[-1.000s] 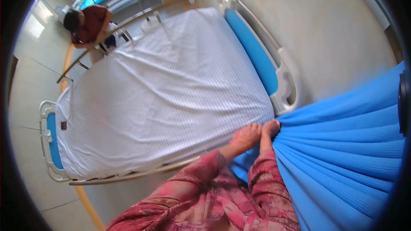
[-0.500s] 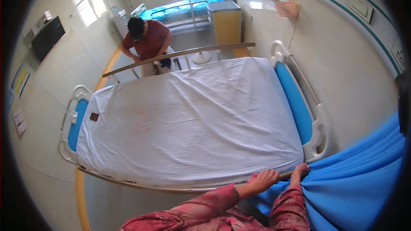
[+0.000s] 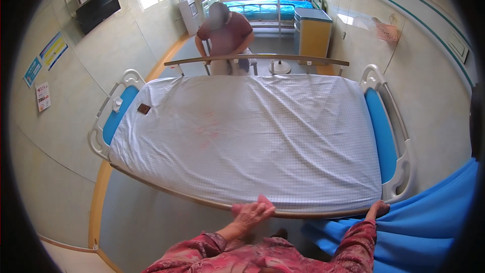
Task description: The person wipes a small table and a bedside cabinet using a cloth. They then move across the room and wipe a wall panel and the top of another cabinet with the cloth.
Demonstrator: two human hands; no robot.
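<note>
Grasping a pink cloth point(image 3: 265, 202) in the left hand point(image 3: 250, 216), at the near side rail point(image 3: 308, 214); showing cloth just beyond the fingertips and beside the thumb, next to the edge of the checked white sheet point(image 3: 252, 131). Placing the right hand point(image 3: 379, 208) well apart from the cloth, between the sheet's near right corner and the gathered blue curtain point(image 3: 424, 227); being unable to tell whether clenching rail or curtain there. Including, across the bed, a person in a dark red top point(image 3: 227, 33).
</note>
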